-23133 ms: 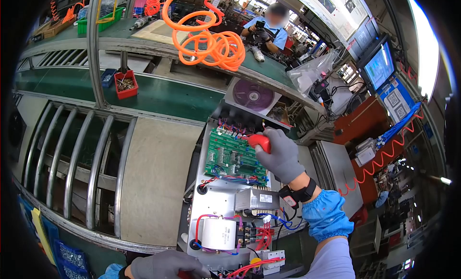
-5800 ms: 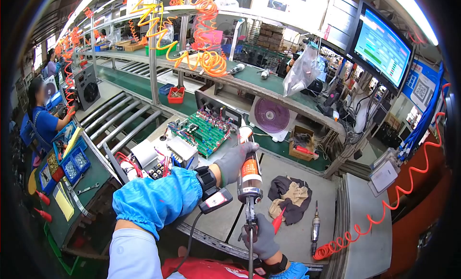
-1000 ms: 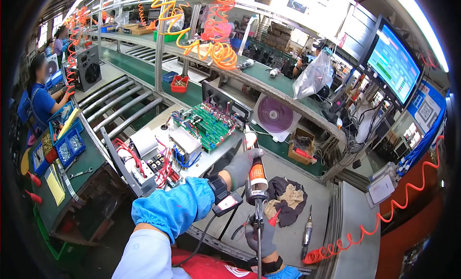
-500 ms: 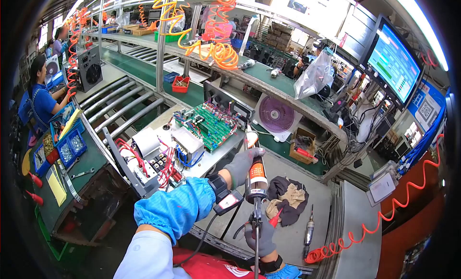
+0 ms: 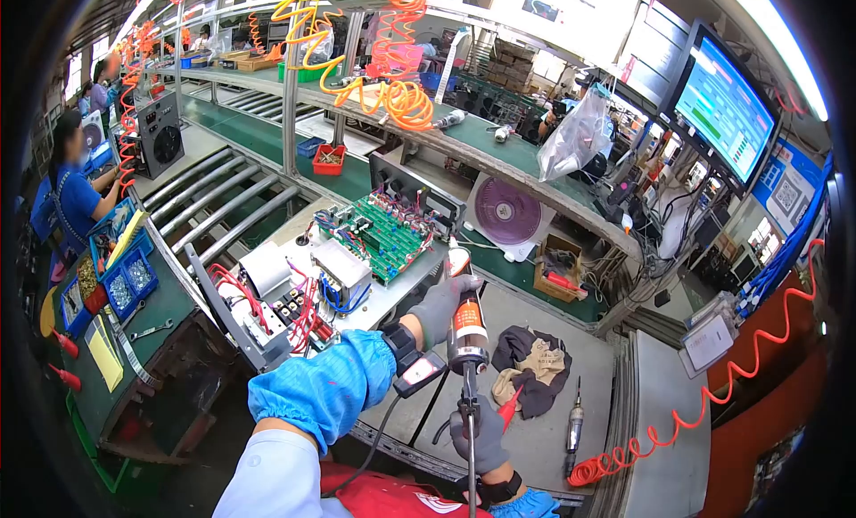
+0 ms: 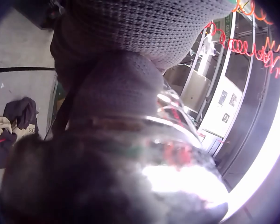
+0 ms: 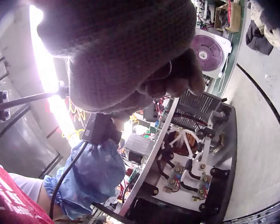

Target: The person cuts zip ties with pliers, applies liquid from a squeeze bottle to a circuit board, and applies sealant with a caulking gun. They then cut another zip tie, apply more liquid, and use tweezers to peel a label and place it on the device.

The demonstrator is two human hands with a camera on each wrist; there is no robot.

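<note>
- I'm gripping the caulking gun (image 5: 469, 329) with both gloves now, and it's hanging above the tabletop (image 5: 535, 451), nozzle end pointing away from me.
- My left hand (image 5: 443, 308) is curling around the forward part of the barrel, so the orange-labelled section is running through and just behind that grip; up close, the left wrist view is blurring the barrel.
- My right hand (image 5: 484, 438) is holding the gun at the handle, behind the barrel and over the tabletop's front edge; the exact finger placement on the trigger I'm not making out.
- The rod is trailing back from the right hand, past that front edge, toward the red garment (image 5: 392, 493).
- Just beside the right hand a red pointed piece (image 5: 509, 411) is showing; whether it's touching the glove, I can't tell.
- To the right of the gun, a crumpled dark-and-beige cloth (image 5: 535, 362) is lying on the tabletop, and nearer the right edge a slim driver (image 5: 573, 429) is resting by its coiled red hose (image 5: 615, 467).
- Over on the left, the metal chassis (image 5: 392, 297) is sitting near the left hand, its green circuit board (image 5: 388, 242) facing up.
</note>
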